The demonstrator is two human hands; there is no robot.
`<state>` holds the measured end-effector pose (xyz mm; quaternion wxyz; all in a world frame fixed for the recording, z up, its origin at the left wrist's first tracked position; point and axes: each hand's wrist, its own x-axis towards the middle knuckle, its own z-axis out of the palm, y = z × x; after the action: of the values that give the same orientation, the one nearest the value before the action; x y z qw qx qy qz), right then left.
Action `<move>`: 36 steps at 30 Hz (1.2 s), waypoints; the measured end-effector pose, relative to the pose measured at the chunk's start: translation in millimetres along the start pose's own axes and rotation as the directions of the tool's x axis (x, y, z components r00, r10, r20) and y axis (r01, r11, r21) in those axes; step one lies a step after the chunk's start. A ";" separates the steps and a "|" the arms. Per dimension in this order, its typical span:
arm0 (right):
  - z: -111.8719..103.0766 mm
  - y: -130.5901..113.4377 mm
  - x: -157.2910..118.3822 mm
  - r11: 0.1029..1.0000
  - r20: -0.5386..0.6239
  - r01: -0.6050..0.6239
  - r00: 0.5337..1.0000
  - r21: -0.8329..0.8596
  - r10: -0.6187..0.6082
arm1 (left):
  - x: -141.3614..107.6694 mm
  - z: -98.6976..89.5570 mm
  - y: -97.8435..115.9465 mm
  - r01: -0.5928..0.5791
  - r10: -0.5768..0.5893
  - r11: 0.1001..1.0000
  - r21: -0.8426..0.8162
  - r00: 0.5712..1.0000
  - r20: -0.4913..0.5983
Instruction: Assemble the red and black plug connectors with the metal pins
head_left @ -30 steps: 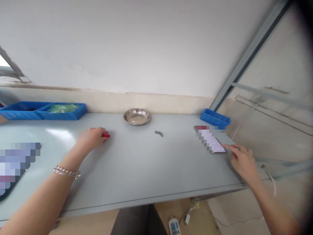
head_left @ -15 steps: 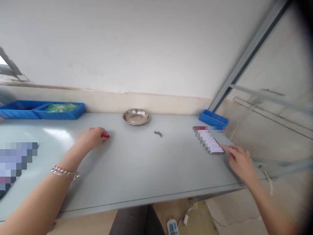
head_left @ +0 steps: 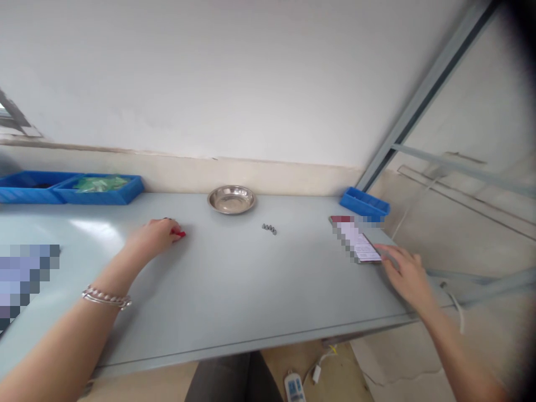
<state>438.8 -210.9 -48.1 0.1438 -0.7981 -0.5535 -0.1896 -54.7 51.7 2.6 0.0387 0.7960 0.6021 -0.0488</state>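
My left hand [head_left: 161,235] rests on the left part of the table, its fingers closed around a small red object [head_left: 181,234]. Only a bit of red shows past the fingertips, too little to name its kind. On the right, my right hand [head_left: 404,269] is at the lower right edge of a phone [head_left: 360,245] lying flat with its screen lit. Its fingers are stretched forward and hold nothing; the index fingertip looks to touch the phone's edge. Between the hands lie several small grey metal pieces [head_left: 269,229] in a short row, with a round steel dish [head_left: 231,200] behind them.
At the back left stand two blue bins [head_left: 121,195], the nearer one holding green plastic packaging [head_left: 100,184]. A smaller blue bin [head_left: 364,204] sits behind the phone. A blurred-out flat item [head_left: 25,279] lies at the left. The table's front edge [head_left: 251,343] runs before my legs.
My right index finger was stretched out onto the phone screen; now it has drawn back to the phone's edge. My left hand keeps the red object in place. The view has shifted slightly.
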 end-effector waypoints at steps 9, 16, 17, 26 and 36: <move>-0.4 -2.2 -0.2 0.961 -0.016 -0.063 0.997 0.268 0.070 | 4.6 3.6 -4.9 -0.035 0.035 0.999 0.006 0.999 -0.015; 4.9 1.3 -1.6 0.952 -0.022 -0.065 0.997 0.298 0.075 | 1.5 -0.4 -0.3 -0.001 0.001 1.000 0.002 1.000 -0.003; 5.6 1.8 -1.9 0.951 -0.016 -0.066 0.997 0.304 0.075 | 1.6 -0.3 -0.4 0.002 -0.002 1.000 0.002 1.000 -0.002; 14.7 7.4 4.6 0.911 0.036 -0.067 0.998 0.407 0.057 | 4.0 4.4 -4.1 -0.020 0.021 1.000 0.008 0.999 -0.029; 10.0 1.3 10.4 0.908 0.011 -0.070 0.997 0.413 0.072 | 0.5 0.2 0.9 -0.005 0.005 1.000 -0.007 1.000 -0.020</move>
<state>444.7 -198.3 -52.2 0.3172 -0.7689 -0.5513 -0.0648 -53.7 51.9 2.3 0.0358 0.7979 0.6005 -0.0387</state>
